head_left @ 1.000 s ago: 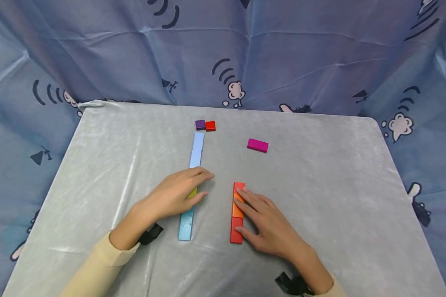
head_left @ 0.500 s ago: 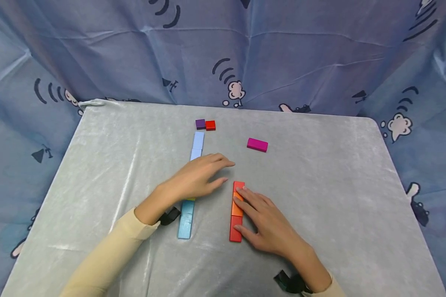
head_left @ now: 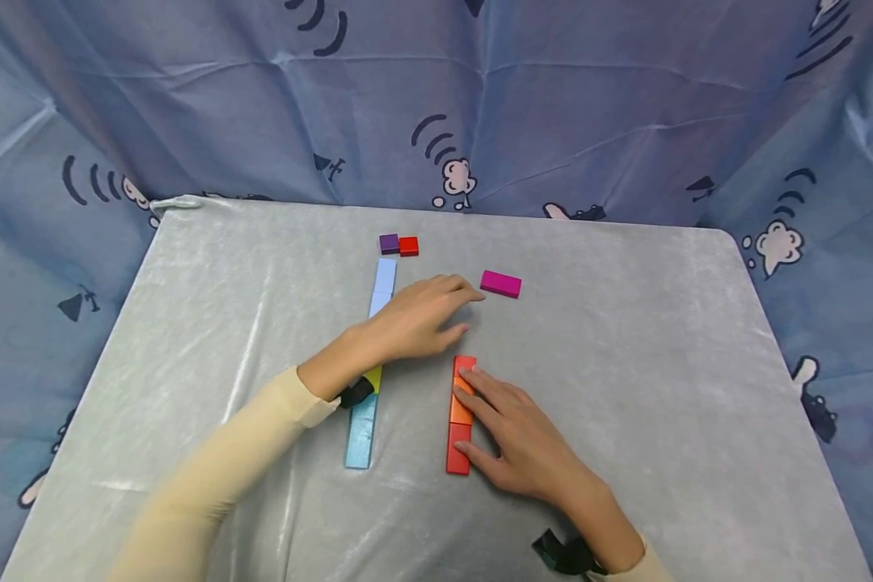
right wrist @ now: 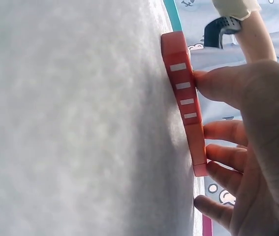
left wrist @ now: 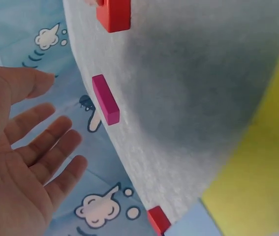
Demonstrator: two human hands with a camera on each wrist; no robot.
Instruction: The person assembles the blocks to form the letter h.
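My left hand [head_left: 422,319] hovers with relaxed, spread fingers, its fingertips just short of a magenta block [head_left: 500,284]. In the left wrist view the palm holds nothing, and the magenta block lies beyond the fingers. My right hand [head_left: 520,440] rests its fingertips on a straight row made of a red block [head_left: 458,453], an orange block [head_left: 460,412] and a smaller red block [head_left: 465,363] at the far end. The right wrist view shows thumb and fingers touching along this row, not curled round it.
Left of that row runs a longer line of light blue blocks [head_left: 385,276], a yellow block [head_left: 375,380] and teal blocks [head_left: 360,436], partly under the left forearm. Beyond its far end sit a purple block [head_left: 389,244] and a small red block [head_left: 409,246], side by side.
My left hand has moved from over the yellow part of the blue line, away and to the right, toward the magenta block. My right hand has stayed on the red and orange row.
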